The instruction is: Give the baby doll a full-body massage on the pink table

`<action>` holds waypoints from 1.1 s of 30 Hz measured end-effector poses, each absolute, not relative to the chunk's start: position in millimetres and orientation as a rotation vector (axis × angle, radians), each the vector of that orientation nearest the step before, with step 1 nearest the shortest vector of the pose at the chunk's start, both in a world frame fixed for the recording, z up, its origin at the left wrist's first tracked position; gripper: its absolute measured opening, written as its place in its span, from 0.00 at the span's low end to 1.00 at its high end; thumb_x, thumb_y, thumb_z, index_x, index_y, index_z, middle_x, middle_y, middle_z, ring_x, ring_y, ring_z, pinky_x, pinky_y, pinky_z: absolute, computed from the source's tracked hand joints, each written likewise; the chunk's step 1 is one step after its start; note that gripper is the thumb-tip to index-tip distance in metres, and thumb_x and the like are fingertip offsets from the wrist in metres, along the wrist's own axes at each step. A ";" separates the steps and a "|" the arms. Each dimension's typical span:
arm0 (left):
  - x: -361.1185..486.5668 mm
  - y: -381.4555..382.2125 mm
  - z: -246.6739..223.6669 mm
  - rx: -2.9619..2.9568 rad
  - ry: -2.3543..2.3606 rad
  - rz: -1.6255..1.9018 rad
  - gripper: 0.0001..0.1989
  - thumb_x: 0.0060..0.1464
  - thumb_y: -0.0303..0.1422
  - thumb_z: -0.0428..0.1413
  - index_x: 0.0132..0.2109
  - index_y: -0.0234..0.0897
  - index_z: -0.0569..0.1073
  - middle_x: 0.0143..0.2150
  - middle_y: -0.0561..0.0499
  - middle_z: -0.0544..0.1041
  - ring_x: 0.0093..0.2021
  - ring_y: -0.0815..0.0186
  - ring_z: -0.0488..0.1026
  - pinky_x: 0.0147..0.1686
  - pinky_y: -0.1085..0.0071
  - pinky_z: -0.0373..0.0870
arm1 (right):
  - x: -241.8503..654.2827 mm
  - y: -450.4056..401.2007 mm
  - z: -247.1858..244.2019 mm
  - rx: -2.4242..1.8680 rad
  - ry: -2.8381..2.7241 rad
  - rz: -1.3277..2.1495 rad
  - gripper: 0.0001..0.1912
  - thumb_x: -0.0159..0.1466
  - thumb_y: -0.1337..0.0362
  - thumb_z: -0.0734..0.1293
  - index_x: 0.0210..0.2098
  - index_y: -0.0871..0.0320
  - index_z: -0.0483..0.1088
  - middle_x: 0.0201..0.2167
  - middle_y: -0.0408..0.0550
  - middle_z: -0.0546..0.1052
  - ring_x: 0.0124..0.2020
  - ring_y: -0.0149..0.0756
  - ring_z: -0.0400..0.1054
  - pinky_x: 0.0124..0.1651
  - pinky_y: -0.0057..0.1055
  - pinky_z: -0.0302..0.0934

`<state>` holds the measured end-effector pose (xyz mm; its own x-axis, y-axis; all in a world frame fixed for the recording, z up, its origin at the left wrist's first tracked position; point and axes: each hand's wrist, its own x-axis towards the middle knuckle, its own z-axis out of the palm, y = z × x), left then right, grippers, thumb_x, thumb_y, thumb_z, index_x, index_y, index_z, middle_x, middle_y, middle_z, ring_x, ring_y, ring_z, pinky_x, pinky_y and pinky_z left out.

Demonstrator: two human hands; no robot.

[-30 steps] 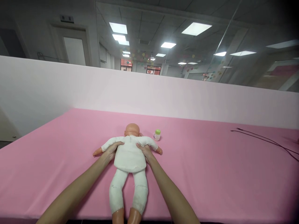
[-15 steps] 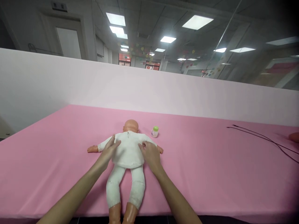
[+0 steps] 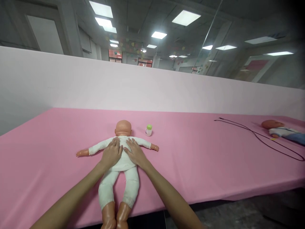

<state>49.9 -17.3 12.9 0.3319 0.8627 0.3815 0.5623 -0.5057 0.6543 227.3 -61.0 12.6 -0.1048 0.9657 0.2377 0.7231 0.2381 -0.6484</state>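
A baby doll (image 3: 123, 163) in a white top and white leggings lies on its front, arms spread, head toward the wall and the back of its head showing. My left hand (image 3: 111, 152) rests flat on the left side of its upper back, fingers pointing up toward the neck. On the right side of the back lies my right hand (image 3: 135, 153), palm down with fingers spread. Neither hand grips anything. Just beyond the doll's right-side sleeve stands a small bottle (image 3: 148, 130) with a green cap.
The doll lies on a pink-covered table (image 3: 190, 152). Black cables (image 3: 250, 129) loop across its right part. A second doll (image 3: 283, 130) in white and blue lies at the far right. Behind runs a white low wall (image 3: 143, 89) with glass above.
Both hands have come down flat on the doll's upper back, the right one opening out and moving inward. The view has shifted right, bringing the second doll into sight.
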 end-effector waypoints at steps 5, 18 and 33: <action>70.3 -25.8 46.1 2.150 1.189 1.012 0.16 0.60 0.34 0.56 0.53 0.34 0.78 0.65 0.31 0.72 0.71 0.36 0.58 0.72 0.44 0.46 | 260.4 -58.5 24.7 -1.429 -1.827 0.458 0.29 0.73 0.47 0.60 0.67 0.57 0.68 0.68 0.55 0.68 0.71 0.49 0.58 0.74 0.47 0.48; 246.1 51.8 60.4 0.606 0.686 0.839 0.38 0.70 0.55 0.32 0.68 0.29 0.62 0.71 0.32 0.63 0.71 0.57 0.63 0.61 0.68 0.69 | 368.2 20.9 43.3 -1.844 -1.853 -0.026 0.28 0.74 0.65 0.53 0.70 0.69 0.60 0.73 0.63 0.58 0.76 0.48 0.47 0.74 0.47 0.47; 225.4 33.4 85.3 0.922 0.554 0.924 0.35 0.73 0.51 0.36 0.43 0.33 0.82 0.54 0.36 0.80 0.58 0.65 0.76 0.55 0.72 0.72 | 321.3 2.4 49.9 -1.635 -1.724 0.125 0.34 0.77 0.53 0.46 0.75 0.69 0.49 0.76 0.61 0.49 0.78 0.45 0.39 0.77 0.48 0.38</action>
